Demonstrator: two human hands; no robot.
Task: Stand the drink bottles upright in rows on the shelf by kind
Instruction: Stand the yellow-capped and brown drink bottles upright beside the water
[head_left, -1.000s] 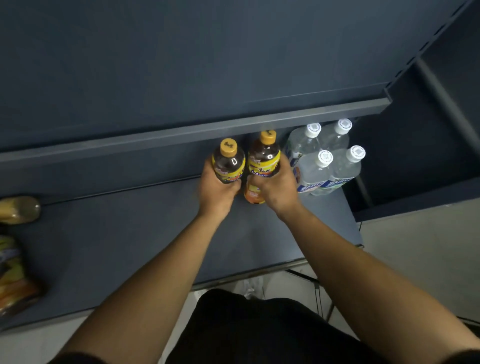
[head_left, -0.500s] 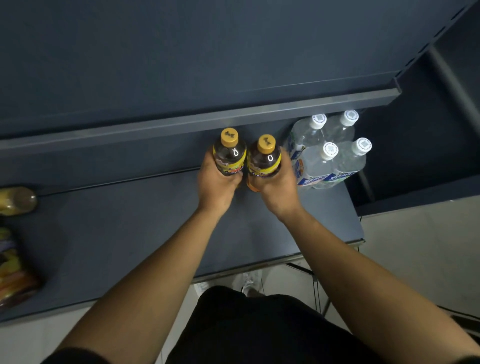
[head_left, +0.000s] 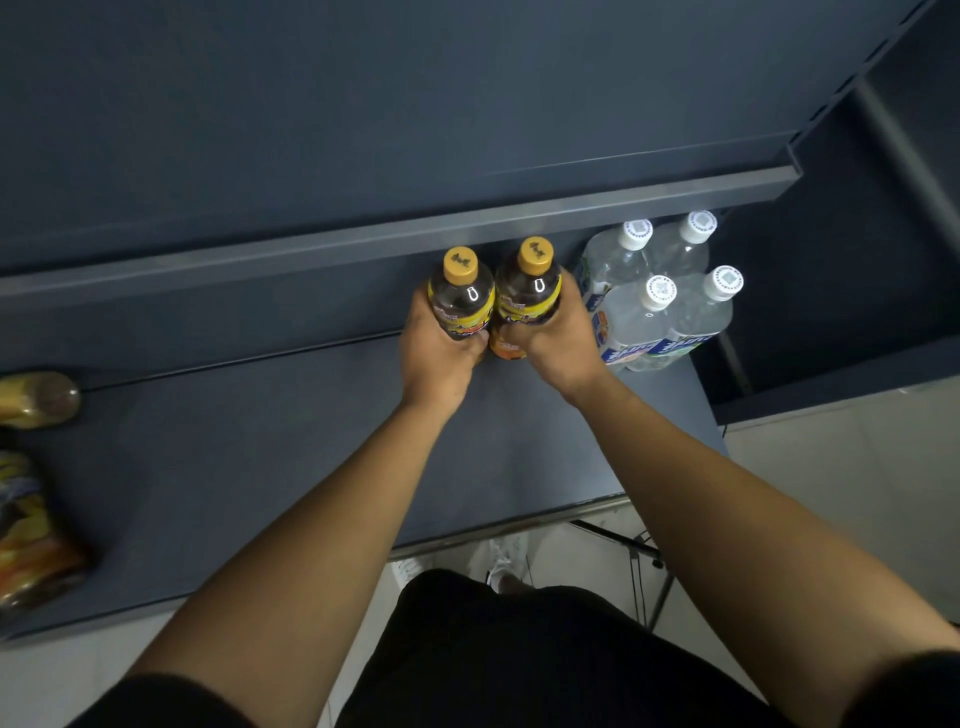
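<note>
My left hand (head_left: 439, 353) is wrapped round one dark yellow-capped bottle (head_left: 462, 299) and my right hand (head_left: 553, 338) round its twin (head_left: 530, 288), both upright and touching. Over the last second I've drawn the right bottle forward level with the left, so they stand as a pair just beside the four clear water bottles (head_left: 660, 306) at the back of the shelf (head_left: 260, 447). I think they're seated, though my hands hide the bases; more bottles (head_left: 31, 519) wait at far left.
</note>
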